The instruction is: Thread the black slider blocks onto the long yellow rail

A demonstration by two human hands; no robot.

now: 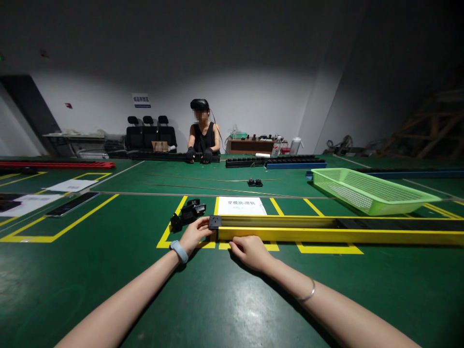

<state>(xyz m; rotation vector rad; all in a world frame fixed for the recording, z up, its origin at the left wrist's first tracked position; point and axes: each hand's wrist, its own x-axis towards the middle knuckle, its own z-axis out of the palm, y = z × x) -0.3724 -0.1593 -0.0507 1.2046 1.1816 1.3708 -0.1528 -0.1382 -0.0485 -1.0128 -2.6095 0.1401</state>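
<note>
Evidently, in the head view, your left hand [195,235] has the black socket block [215,222] between thumb and fingers, at the left end of the yellow rail [297,236]. The rail lies lengthwise on the green table [232,309], running off to your right, its channel facing up. Your right hand [253,252] is loosely curled at the rail's near wall; whether it presses on the rail or merely rests beside it, you cannot tell from here. Loose black parts [193,210] lie just beyond your left hand, the paper sheet [243,206] is behind the rail, and the green basket [377,193] stands farther right.

Handling, as judged: the block looks light, rigid and smooth, probably hard plastic. Take it by its side edges, keeping fingertips off the socket face and clear of the rail's end, where skin could be pinched. The rail appears stiff, long and rather slick; being long, it may swing if pushed at one end. Steady it by the outer walls near that end, avoiding the rims, which may be sharp.
</note>
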